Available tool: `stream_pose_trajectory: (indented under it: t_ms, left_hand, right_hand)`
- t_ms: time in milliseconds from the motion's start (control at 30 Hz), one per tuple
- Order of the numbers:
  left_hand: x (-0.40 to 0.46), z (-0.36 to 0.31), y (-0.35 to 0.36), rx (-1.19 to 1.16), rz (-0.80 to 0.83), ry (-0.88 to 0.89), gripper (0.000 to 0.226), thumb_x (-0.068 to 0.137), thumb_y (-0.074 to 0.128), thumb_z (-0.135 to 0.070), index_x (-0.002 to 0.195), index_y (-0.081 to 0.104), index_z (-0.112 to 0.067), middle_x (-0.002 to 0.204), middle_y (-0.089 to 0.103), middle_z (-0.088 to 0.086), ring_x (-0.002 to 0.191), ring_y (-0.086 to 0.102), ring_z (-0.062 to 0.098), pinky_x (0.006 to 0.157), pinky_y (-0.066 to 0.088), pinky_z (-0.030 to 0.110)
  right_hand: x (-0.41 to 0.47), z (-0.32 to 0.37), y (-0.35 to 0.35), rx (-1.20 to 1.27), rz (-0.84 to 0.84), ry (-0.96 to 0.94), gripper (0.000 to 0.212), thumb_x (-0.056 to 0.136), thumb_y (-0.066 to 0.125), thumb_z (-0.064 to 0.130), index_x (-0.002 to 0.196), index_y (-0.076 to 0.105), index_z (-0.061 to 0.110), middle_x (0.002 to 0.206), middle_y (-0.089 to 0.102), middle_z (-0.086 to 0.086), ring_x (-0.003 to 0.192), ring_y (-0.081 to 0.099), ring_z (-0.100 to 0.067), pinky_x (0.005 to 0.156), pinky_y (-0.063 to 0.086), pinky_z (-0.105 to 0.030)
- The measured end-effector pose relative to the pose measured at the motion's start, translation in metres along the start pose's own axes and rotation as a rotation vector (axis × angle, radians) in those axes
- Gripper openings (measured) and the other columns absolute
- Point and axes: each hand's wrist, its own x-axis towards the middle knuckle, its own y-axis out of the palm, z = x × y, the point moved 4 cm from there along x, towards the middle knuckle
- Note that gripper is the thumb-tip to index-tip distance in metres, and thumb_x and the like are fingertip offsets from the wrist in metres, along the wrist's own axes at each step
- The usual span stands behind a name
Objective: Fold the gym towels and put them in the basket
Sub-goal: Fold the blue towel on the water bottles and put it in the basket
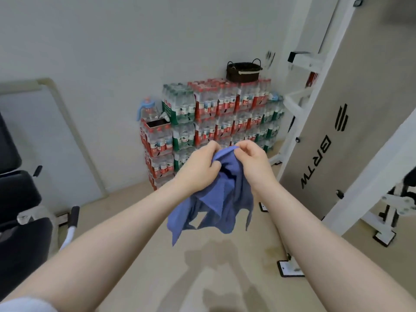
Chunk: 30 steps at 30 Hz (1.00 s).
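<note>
Blue and crumpled, a gym towel (221, 194) hangs in mid-air above the beige floor (225, 278), held at its top edge by a person's two bare hands at arm's length. The left hand (200, 164) has its fingers (213, 147) curled round a bunched corner of the cloth; the right hand (253, 159) pinches the same upper edge just beside it, thumb and fingers closed on the fabric. The rest of the towel droops unfolded between the forearms, its lower corners loose and uneven. Well beyond the hands, a dark woven basket (243, 72) with two handles sits on top of a stack of shrink-wrapped bottled-water packs (213, 115) against the white wall. A white gym frame with a beige panel (337, 122) stands to the right, and black padded exercise equipment (20, 199) fills the left edge of the view.
</note>
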Motion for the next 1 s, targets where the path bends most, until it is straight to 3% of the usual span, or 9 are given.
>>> stream_pose_trajectory:
  t_ms: [133, 233, 367, 500, 667, 767, 867, 1000]
  left_hand:
    - [0.081, 0.047, 0.017, -0.025, -0.05, -0.135, 0.011, 0.088, 0.039, -0.005, 0.095, 0.045, -0.012, 0.084, 0.052, 0.001, 0.072, 0.045, 0.018, 0.057, 0.033, 0.02]
    - [0.148, 0.082, 0.032, -0.022, -0.024, -0.221, 0.015, 0.085, 0.038, -0.001, 0.089, 0.049, -0.01, 0.087, 0.055, 0.005, 0.078, 0.047, 0.021, 0.059, 0.034, 0.024]
    - [0.236, 0.135, 0.046, -0.219, 0.04, -0.428, 0.018, 0.083, 0.039, -0.001, 0.086, 0.056, -0.006, 0.083, 0.056, 0.006, 0.075, 0.048, 0.02, 0.066, 0.037, 0.029]
    - [0.318, 0.18, 0.043, -0.154, -0.014, -0.522, 0.019, 0.087, 0.041, -0.008, 0.071, 0.051, -0.01, 0.069, 0.049, 0.004, 0.065, 0.04, 0.018, 0.057, 0.028, 0.028]
    - [0.398, 0.235, 0.032, -0.402, -0.276, -0.683, 0.027, 0.087, 0.059, -0.024, 0.067, 0.048, -0.01, 0.065, 0.047, 0.004, 0.061, 0.04, 0.016, 0.054, 0.028, 0.025]
    - [0.455, 0.257, 0.011, -0.426, -0.421, -0.636, 0.033, 0.083, 0.064, -0.024, 0.061, 0.042, -0.013, 0.06, 0.045, 0.004, 0.058, 0.04, 0.015, 0.053, 0.027, 0.025]
    - [0.514, 0.278, -0.014, -0.27, -0.452, -0.514, 0.03, 0.082, 0.064, -0.026, 0.067, 0.043, -0.011, 0.064, 0.047, 0.006, 0.061, 0.043, 0.018, 0.057, 0.03, 0.029]
    - [0.594, 0.325, -0.045, -0.162, -0.5, -0.431, 0.023, 0.085, 0.061, -0.021, 0.071, 0.046, -0.012, 0.062, 0.046, -0.002, 0.057, 0.04, 0.011, 0.052, 0.03, 0.023]
  right_hand:
    - [0.093, -0.03, -0.006, 0.181, 0.0, 0.054, 0.023, 0.098, 0.041, 0.013, 0.078, 0.051, 0.02, 0.078, 0.055, -0.002, 0.071, 0.051, -0.018, 0.069, 0.044, -0.033]
    - [0.173, -0.05, -0.017, 0.266, -0.008, 0.087, 0.022, 0.098, 0.041, 0.015, 0.081, 0.053, 0.021, 0.081, 0.056, -0.002, 0.071, 0.053, -0.017, 0.069, 0.045, -0.032]
    - [0.284, -0.068, -0.035, 0.394, -0.035, 0.198, 0.022, 0.099, 0.041, 0.018, 0.082, 0.054, 0.02, 0.081, 0.057, -0.002, 0.069, 0.055, -0.018, 0.066, 0.047, -0.032]
    - [0.389, -0.077, -0.044, 0.353, -0.074, 0.195, 0.022, 0.098, 0.043, 0.018, 0.08, 0.056, 0.021, 0.079, 0.057, 0.0, 0.07, 0.054, -0.016, 0.067, 0.046, -0.031]
    - [0.493, -0.1, -0.039, 0.104, -0.14, 0.163, 0.015, 0.098, 0.042, 0.018, 0.089, 0.053, 0.02, 0.072, 0.047, 0.003, 0.064, 0.042, -0.014, 0.061, 0.036, -0.028]
    - [0.559, -0.109, -0.033, 0.003, -0.207, 0.113, 0.013, 0.097, 0.041, 0.015, 0.093, 0.053, 0.015, 0.065, 0.042, 0.001, 0.054, 0.033, -0.014, 0.053, 0.029, -0.027]
    - [0.627, -0.115, -0.025, -0.101, -0.265, 0.072, 0.015, 0.095, 0.041, 0.016, 0.093, 0.055, 0.011, 0.064, 0.044, 0.0, 0.056, 0.035, -0.016, 0.056, 0.029, -0.028]
    - [0.718, -0.115, 0.006, -0.219, -0.237, -0.033, 0.015, 0.096, 0.044, 0.018, 0.093, 0.058, 0.015, 0.066, 0.048, 0.005, 0.055, 0.04, -0.014, 0.052, 0.031, -0.028]
